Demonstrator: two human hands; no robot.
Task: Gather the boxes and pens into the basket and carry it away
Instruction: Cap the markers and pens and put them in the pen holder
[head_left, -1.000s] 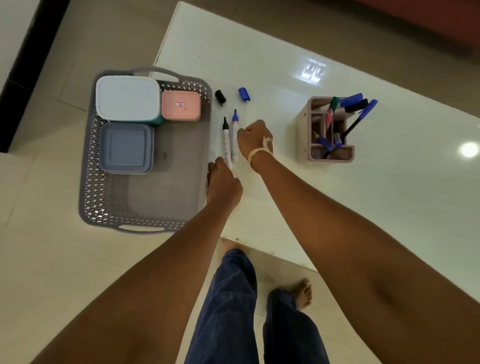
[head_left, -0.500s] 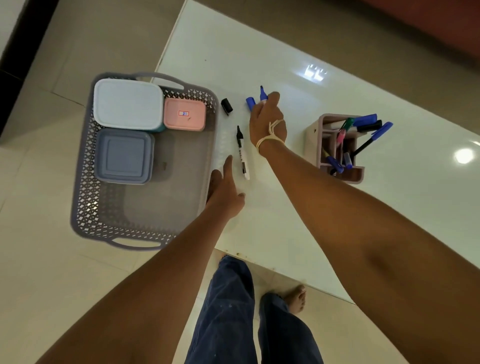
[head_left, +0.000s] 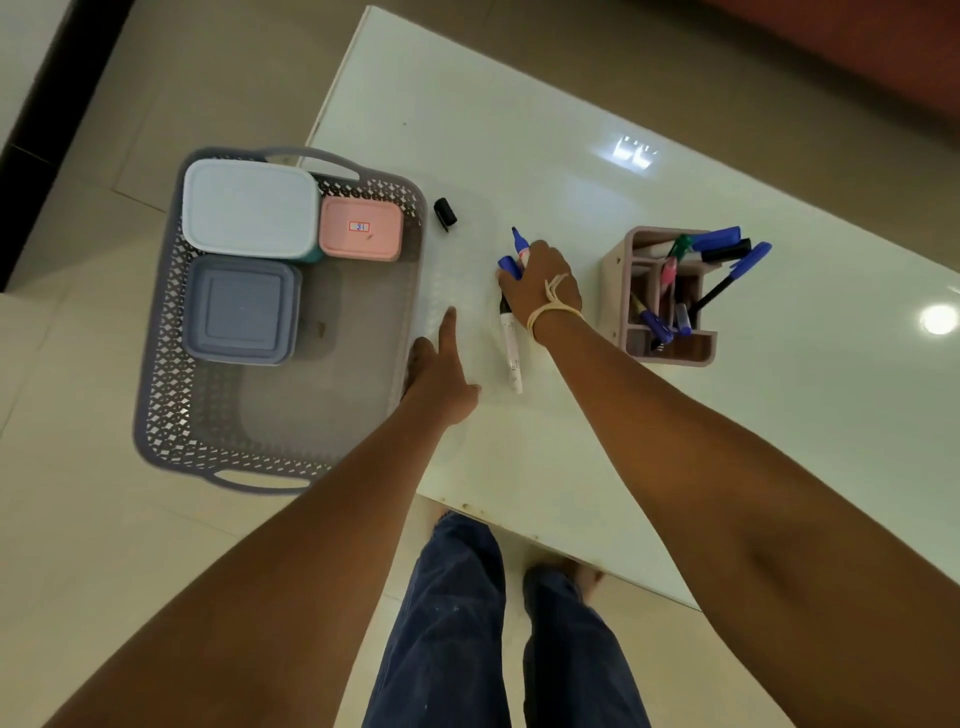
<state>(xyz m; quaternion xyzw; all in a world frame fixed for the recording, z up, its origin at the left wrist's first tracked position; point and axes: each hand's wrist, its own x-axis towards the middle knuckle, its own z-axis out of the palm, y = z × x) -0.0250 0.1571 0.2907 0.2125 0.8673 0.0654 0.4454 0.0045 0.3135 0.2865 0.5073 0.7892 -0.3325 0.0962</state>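
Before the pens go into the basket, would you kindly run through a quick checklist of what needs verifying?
1. Basket has free floor space: ok, near half bare.
2. Three boxes already inside, white box, pink box, grey box: ok.
3. Right hand has the blue pen in its grip: ok.
4. Blue cap fitted on: not ok, tip bare.
5. Black pen capped: not ok, black cap lies apart.
6. Left hand free: ok, open.

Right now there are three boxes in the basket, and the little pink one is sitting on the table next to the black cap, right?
Not quite. The head view shows the pink box inside the basket, beside the white box and above the grey box. Only the black cap lies on the table.
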